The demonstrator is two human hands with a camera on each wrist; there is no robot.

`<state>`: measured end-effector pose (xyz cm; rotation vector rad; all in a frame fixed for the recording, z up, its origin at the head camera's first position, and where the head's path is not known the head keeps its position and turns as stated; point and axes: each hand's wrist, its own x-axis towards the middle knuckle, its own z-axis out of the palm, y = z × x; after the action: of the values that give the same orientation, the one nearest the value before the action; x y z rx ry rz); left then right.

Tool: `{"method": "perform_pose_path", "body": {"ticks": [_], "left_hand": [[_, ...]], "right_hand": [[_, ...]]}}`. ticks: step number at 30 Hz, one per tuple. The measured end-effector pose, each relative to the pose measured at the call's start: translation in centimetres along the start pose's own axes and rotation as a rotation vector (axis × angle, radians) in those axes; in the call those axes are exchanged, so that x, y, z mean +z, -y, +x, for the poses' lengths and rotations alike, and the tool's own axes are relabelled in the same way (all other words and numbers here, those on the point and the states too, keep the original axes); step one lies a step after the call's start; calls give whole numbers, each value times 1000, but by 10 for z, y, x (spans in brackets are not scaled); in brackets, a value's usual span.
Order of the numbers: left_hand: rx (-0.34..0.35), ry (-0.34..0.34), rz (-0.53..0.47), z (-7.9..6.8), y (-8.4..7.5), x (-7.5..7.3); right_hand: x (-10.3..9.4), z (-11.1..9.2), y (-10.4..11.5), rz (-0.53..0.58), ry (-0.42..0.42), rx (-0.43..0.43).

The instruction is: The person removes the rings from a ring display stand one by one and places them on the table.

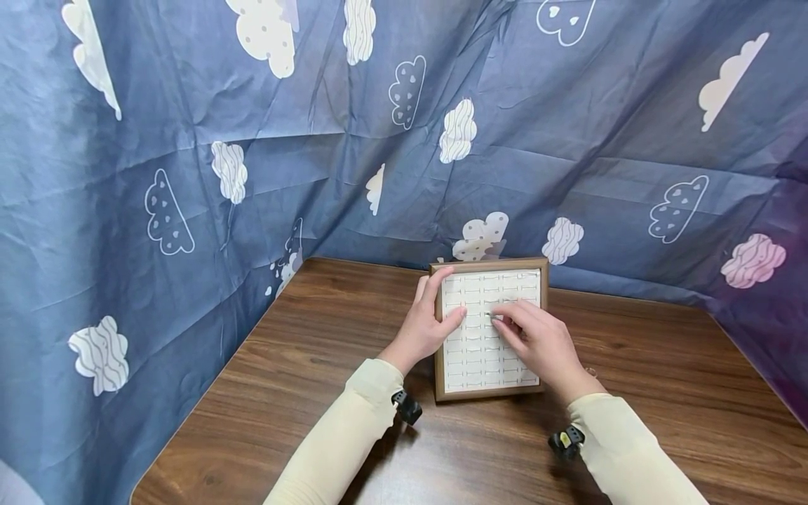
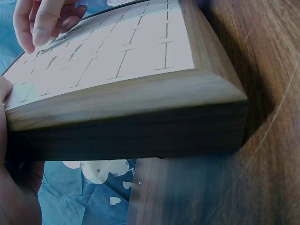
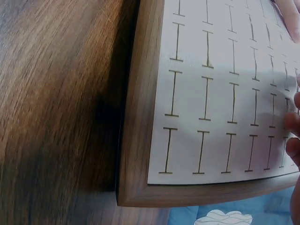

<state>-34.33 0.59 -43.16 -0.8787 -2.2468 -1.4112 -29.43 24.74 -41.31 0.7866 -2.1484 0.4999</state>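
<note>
A ring display tray [image 1: 492, 394] with a brown wooden frame and a white slotted pad [image 1: 473, 365] is propped up at a tilt on the table. My left hand [image 1: 424, 326] grips its left side, thumb on the pad and fingers around the frame's edge. Over the middle of the pad, my right hand [image 1: 536, 340] pinches a small silvery ring [image 1: 489, 315] between thumb and index finger, right at a slot. The ring is mostly hidden by the fingertips. In the right wrist view, the slots [image 3: 204, 98] run in rows of short dark lines with crossbars.
The dark wood-grain table [image 1: 303, 351] extends to both sides of the tray. A thin, pale loop [image 1: 591, 372] shows beside the right wrist. Behind the table hangs a blue curtain [image 1: 284, 175] with cloud prints. Both forearms wear cream sleeves [image 1: 344, 438] with black wrist cameras [image 1: 407, 407].
</note>
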Motion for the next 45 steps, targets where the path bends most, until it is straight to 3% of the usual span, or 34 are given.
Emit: {"method": "perform_pose_path", "body": {"ticks": [11,17,23,35,45], "left_hand": [[-5,5,-4,0,0,0],[7,4,-6,0,1,-1],[-2,-2,-11,0,1,0],[-2,2,-1,1,0,1],[-8,-3,-4,-1,-2,0]], "right_hand": [[6,2,4,-34,-13,34],[7,6,7,-83,59,57],[8,5,7,-105,100,28],[3,-2,3,8,44,61],[9,-5,-1,-6,-114,-68]]}}
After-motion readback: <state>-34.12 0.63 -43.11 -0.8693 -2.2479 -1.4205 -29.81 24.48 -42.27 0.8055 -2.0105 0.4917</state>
